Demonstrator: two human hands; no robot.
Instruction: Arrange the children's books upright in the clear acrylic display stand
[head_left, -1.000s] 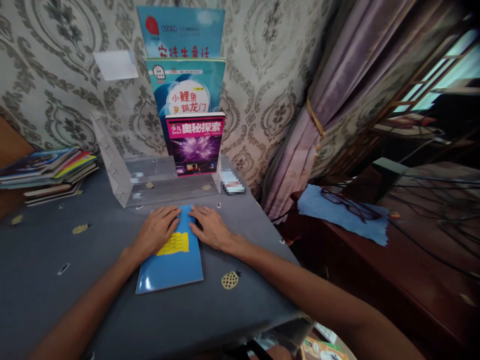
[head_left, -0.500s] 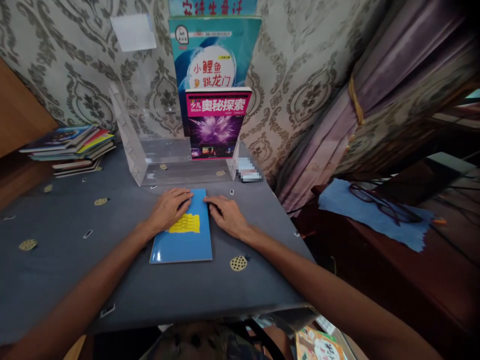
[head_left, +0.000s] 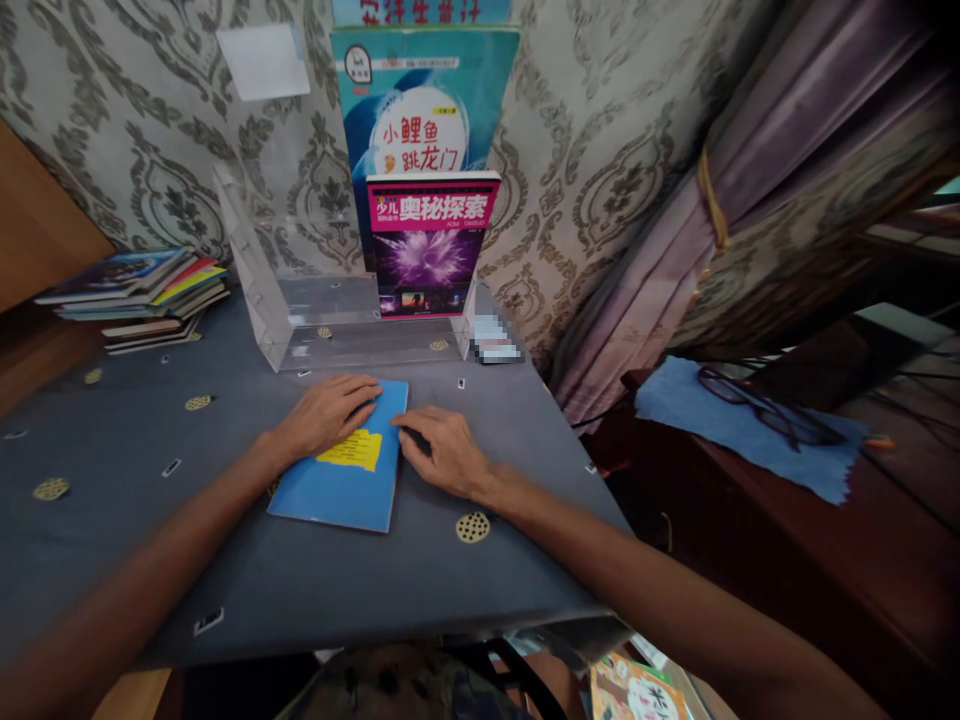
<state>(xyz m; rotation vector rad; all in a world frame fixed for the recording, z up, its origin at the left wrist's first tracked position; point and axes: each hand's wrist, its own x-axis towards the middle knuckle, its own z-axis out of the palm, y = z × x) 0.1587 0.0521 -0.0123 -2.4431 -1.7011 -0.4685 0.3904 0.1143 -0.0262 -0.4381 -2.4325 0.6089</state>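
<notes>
A blue paperback book (head_left: 337, 500) with a yellow text patch lies on the cloth-covered table, slightly turned. My left hand (head_left: 334, 410) rests flat across its upper left part, fingers stretched to the right and covering that corner. At the book's right edge is my right hand (head_left: 446, 450); its index fingertip touches the edge, and the thumb is apart from the finger. Behind both hands stands a clear acrylic book stand (head_left: 360, 345). A pink and purple book (head_left: 431, 250) leans in its front tier, with a teal book (head_left: 420, 75) behind that one.
A pile of books (head_left: 142, 290) sits at the table's back left. Beside the stand is a small blurred item (head_left: 495, 338). Glasses (head_left: 765, 405) lie on a blue cloth (head_left: 675, 390) on the dark red surface to the right. An orange book (head_left: 634, 690) shows below the table edge.
The blue book has turned a little clockwise, its near end shifting left. My right hand has slid slightly down its right edge, while my left hand stays on top.
</notes>
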